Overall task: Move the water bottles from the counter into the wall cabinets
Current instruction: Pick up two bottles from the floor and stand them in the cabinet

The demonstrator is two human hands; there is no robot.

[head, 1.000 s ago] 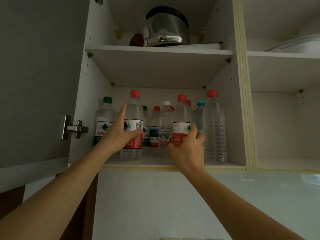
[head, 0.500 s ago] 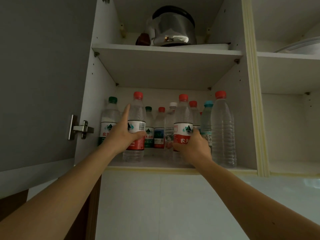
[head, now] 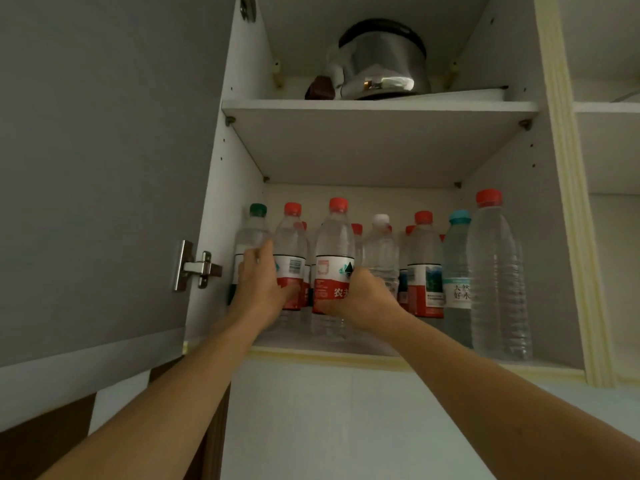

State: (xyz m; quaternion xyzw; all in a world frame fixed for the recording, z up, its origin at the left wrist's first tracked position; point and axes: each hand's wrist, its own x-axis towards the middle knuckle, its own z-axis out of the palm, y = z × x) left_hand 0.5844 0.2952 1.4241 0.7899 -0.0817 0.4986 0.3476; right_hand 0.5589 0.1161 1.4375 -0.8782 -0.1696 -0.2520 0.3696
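Red-capped bottle (head: 290, 258) upright in left hand (head: 258, 289) grip; second red-capped bottle (head: 333, 265) upright in right hand (head: 363, 299) grip; both near front of lower cabinet shelf (head: 329, 348), side by side.

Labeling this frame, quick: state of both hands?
Left hand: grips a red-capped bottle.
Right hand: grips the red-capped bottle beside it.

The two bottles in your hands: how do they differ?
The bottle in the left hand stands further left and back, its label showing a barcode; the bottle in the right hand stands nearer the front, looks taller, and shows a red band with white characters. Both have red caps, clear bodies and stand upright on the lower shelf.
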